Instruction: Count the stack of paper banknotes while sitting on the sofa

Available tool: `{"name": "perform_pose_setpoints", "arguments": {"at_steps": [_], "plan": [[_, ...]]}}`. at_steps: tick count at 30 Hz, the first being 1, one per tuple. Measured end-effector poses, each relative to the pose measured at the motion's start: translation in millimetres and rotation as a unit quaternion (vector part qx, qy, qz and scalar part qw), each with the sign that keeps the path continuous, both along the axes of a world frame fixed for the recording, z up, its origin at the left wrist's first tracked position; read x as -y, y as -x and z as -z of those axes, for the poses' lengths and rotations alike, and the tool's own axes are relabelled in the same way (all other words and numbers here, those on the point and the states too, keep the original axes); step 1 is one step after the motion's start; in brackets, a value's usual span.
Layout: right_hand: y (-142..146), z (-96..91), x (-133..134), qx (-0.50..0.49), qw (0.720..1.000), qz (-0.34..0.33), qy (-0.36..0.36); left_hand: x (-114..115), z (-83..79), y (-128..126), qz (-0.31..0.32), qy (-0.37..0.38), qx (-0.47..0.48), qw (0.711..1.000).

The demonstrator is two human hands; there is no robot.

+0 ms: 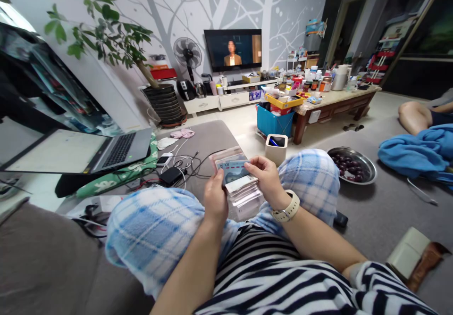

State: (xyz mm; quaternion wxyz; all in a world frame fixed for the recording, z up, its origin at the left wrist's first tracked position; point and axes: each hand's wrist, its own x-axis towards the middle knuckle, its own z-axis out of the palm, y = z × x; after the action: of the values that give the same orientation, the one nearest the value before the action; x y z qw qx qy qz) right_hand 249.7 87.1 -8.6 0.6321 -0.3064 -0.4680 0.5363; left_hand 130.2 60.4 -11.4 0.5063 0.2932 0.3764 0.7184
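My left hand (215, 198) and my right hand (266, 179) are held over my lap, close together. Between them is a clear plastic sleeve (226, 160) with a pale blue-green banknote (230, 171) inside. My left fingers grip its lower edge, and my right fingertips pinch its upper right side. Just below, a stack of white paper slips or envelopes (243, 194) rests against my right hand and my lap. The lower part of the stack is partly hidden by my hands. A white watch (286, 206) sits on my right wrist.
On the grey sofa to the left are an open laptop (83, 152), a phone (163, 160), a black adapter (170, 176) and tangled cables (184, 164). A metal bowl of dark cherries (351, 165) stands to the right, beside a blue cloth (417, 152) and a person's bare leg (414, 117).
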Motion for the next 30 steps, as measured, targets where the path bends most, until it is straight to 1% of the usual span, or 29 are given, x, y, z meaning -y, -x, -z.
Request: {"name": "perform_pose_setpoints", "arguments": {"at_steps": [3, 6, 11, 18, 24, 30], "plan": [[-2, 1.0, 3, 0.001, 1.000, 0.002, -0.004, 1, 0.5, -1, -0.040, 0.017, -0.003, 0.999], [-3, 1.3, 7, 0.000, 1.000, 0.001, -0.007, 3, -1.1, -1, -0.054, 0.029, -0.011, 0.998], [-2, 1.7, 10, -0.002, 1.000, -0.003, -0.006, 6, -4.1, -2, -0.052, 0.023, -0.016, 0.998], [-2, 1.2, 12, 0.005, 1.000, 0.000, 0.001, 6, -1.7, -1, -0.035, 0.024, -0.010, 0.999], [-3, 1.9, 12, 0.031, 0.999, 0.013, -0.005, 5, -2.2, 0, -0.026, 0.025, 0.000, 0.999], [-3, -0.9, 14, 0.029, 1.000, 0.001, -0.006, 3, -0.9, 2, -0.041, 0.023, 0.010, 0.999]]}}
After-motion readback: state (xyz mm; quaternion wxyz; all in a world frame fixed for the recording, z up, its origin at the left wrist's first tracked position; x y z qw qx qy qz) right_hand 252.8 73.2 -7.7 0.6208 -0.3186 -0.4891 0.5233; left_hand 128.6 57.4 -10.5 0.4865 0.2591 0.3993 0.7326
